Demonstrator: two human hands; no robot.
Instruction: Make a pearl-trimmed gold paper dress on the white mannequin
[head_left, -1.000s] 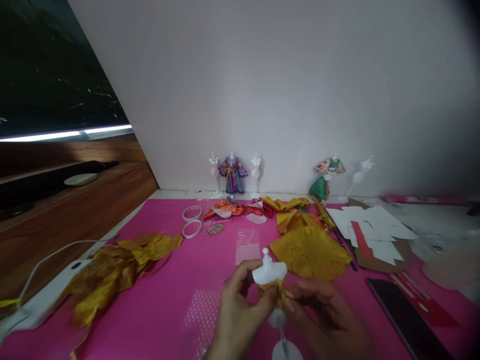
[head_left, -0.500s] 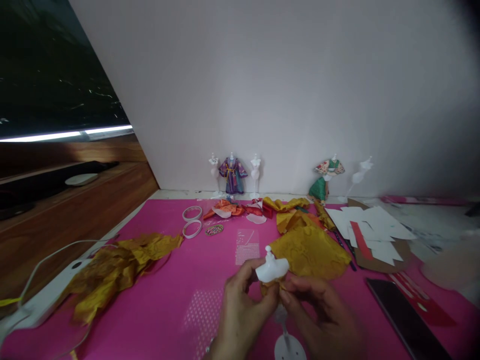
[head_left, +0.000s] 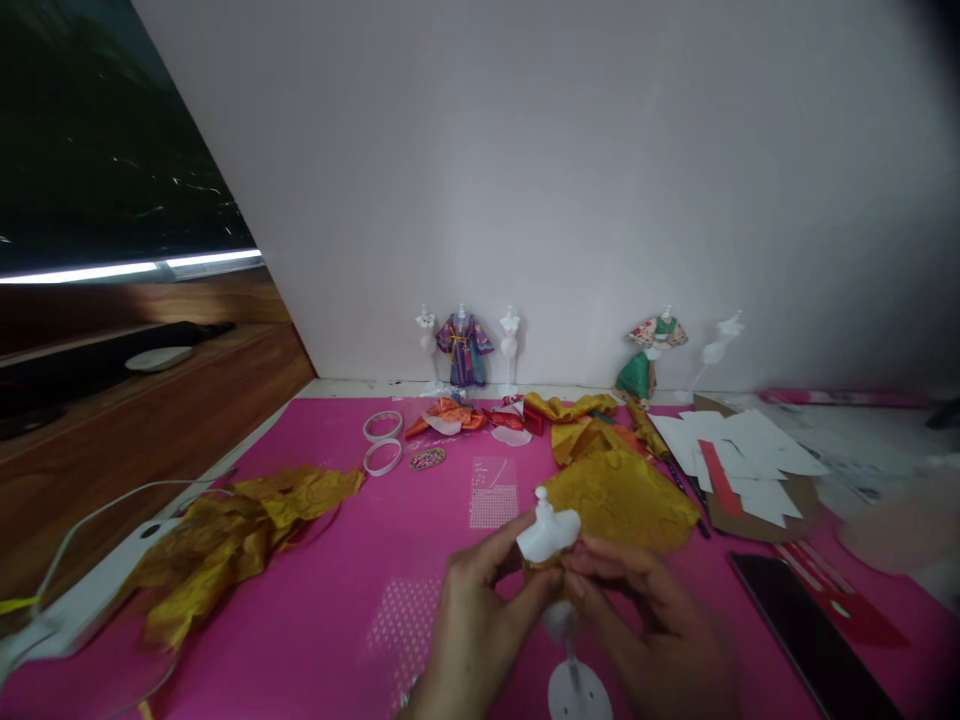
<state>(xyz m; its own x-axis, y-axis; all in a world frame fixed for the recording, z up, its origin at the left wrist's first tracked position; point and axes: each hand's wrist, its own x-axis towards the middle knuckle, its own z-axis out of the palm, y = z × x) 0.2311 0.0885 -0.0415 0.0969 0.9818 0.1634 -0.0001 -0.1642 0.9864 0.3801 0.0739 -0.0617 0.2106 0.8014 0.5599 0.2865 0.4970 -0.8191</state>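
Observation:
A small white doll mannequin (head_left: pixel 546 537) leans slightly between my two hands above the pink mat, its round stand base (head_left: pixel 579 692) visible below. Gold fabric (head_left: pixel 537 574) wraps its torso below the white bust. My left hand (head_left: pixel 484 610) is closed around the mannequin's left side, thumb pressed on the fabric at the front. From the other side, my right hand (head_left: pixel 649 625) pinches at the fabric's edge with thumb and fingers. Both thumbs nearly meet at the waist. The fingertips hide part of the fabric.
A gold cloth (head_left: pixel 622 500) lies behind my hands, with crumpled gold fabric (head_left: pixel 255 530) at left. Tape rolls (head_left: pixel 383 458) and a pearl sticker sheet (head_left: pixel 493 505) are on the mat. A dark phone (head_left: pixel 810 640) and white paper pieces (head_left: pixel 739 450) are at right. Several mannequins (head_left: pixel 465 350) stand along the wall.
The mannequin has shifted slightly right and tilted a little more. Both hands stay on it, with the right fingers moved slightly at the fabric.

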